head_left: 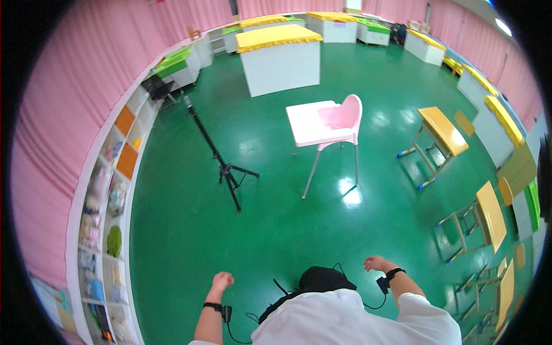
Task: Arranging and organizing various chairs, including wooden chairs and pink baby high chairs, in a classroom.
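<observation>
My left hand (222, 280) hangs over the green floor at the lower middle, its fingers loosely curled with nothing in them. To the right, my right hand (376, 264) is also raised above the floor, holding nothing, its fingers partly stretched. Each wrist wears a black strap with a small box and a cable. Farther ahead stands a pink high chair (347, 115) with a white tray (313, 123) and grey metal legs; neither hand touches it. A black tripod (210, 144) stands to the chair's left, well beyond my left hand.
Shelves (106, 230) with soft toys and boxes line the left wall below pink curtains (52, 144). Several school desks (443, 131) stand along the right. A white table with a yellow cover (279, 37) is at the back. The green floor (259, 230) lies between.
</observation>
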The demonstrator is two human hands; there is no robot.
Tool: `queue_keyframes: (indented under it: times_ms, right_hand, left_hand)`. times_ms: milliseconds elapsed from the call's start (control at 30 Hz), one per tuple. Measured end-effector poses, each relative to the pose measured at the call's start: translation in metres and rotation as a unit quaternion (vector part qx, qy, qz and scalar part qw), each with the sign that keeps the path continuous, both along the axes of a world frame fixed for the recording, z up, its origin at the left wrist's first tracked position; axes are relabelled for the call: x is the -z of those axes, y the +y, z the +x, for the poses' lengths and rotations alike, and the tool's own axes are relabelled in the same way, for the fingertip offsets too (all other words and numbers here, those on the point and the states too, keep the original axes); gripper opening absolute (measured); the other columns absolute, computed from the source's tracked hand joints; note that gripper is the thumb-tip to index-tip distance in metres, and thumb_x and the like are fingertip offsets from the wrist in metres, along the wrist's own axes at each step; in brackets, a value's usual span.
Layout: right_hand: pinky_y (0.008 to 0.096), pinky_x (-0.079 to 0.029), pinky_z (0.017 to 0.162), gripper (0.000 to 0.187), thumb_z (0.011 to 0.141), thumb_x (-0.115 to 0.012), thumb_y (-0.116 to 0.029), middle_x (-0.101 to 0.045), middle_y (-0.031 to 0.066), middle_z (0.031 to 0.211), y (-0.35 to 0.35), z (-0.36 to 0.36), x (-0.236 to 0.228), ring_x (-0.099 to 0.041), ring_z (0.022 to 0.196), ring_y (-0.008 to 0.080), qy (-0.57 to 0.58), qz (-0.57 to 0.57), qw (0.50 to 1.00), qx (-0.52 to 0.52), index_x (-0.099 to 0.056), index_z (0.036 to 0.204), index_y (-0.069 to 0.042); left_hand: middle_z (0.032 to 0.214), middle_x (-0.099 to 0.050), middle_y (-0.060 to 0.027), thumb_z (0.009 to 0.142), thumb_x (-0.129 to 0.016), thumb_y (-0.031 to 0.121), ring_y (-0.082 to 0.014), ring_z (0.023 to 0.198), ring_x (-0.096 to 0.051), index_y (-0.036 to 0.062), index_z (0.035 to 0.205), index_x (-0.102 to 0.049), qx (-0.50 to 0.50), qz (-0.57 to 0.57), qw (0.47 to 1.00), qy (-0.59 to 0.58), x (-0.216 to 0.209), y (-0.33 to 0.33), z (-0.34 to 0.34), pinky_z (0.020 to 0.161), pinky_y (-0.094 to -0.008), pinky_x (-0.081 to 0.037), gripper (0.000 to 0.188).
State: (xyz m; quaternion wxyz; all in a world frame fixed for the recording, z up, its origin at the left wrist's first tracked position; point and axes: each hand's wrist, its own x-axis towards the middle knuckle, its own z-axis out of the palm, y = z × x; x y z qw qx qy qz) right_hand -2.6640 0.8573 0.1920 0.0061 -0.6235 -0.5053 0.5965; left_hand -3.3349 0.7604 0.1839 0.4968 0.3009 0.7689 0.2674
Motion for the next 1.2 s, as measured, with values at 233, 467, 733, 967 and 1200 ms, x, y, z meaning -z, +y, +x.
queue_keyframes:
  times_ms: [233,467,733,967,1200]
  right_hand:
    - [0.03,-0.049,0.061,0.025,0.082,-0.048,-0.017,-0.066,0.0124,0.086,0.109,0.021,0.042,-0.064,0.073,0.0197,-0.068,-0.082,0.97,0.22,-0.06,0.094,0.002]
    - [0.0294,-0.05,0.063,0.025,0.084,-0.046,-0.019,-0.067,0.0081,0.085,0.278,-0.007,0.039,-0.064,0.074,0.0169,-0.038,-0.098,0.967,0.232,-0.061,0.095,-0.003]
    - [0.0322,-0.05,0.07,0.027,0.083,-0.049,-0.021,-0.065,0.0111,0.085,0.514,-0.006,0.005,-0.064,0.073,0.0188,-0.101,0.01,0.98,0.17,-0.06,0.096,0.0]
    - [0.0344,-0.046,0.081,0.052,0.08,-0.054,-0.046,-0.061,0.0124,0.1,0.65,-0.065,0.023,-0.06,0.088,0.022,-0.027,-0.087,0.949,0.302,-0.057,0.105,0.0]
    - [0.0406,-0.035,0.095,0.076,0.083,-0.04,-0.061,-0.046,0.0103,0.128,0.748,-0.114,0.06,-0.042,0.118,0.0211,0.103,-0.133,0.803,0.572,-0.033,0.134,-0.005]
  left_hand:
    - [0.078,-0.064,-0.0119,0.086,-0.046,0.015,-0.0173,0.064,-0.061,0.0006,0.092,-0.058,0.116,0.033,0.989,-0.082,0.013,0.327,0.023,0.06,-0.0282,-0.049,0.02]
    - [0.079,-0.065,-0.0102,0.087,-0.047,0.017,-0.0166,0.067,-0.062,0.001,0.092,-0.059,0.287,-0.026,0.956,-0.053,0.011,0.558,0.075,0.063,-0.03,-0.049,0.021]
    - [0.071,-0.063,-0.0073,0.086,-0.051,0.014,-0.0128,0.066,-0.06,-0.001,0.084,-0.059,0.33,0.174,0.927,-0.029,-0.017,0.875,0.154,0.064,-0.0259,-0.048,0.017]
    - [0.084,-0.062,-0.0126,0.083,-0.057,0.018,-0.0193,0.076,-0.059,-0.0001,0.087,-0.06,0.501,0.27,0.819,0.078,-0.006,1.136,0.273,0.068,-0.0303,-0.047,0.019]
    - [0.105,-0.059,-0.0168,0.091,-0.041,0.04,-0.0261,0.098,-0.055,-0.0029,0.101,-0.058,0.57,0.073,0.818,-0.006,0.081,1.285,0.374,0.087,-0.0347,-0.04,0.047]
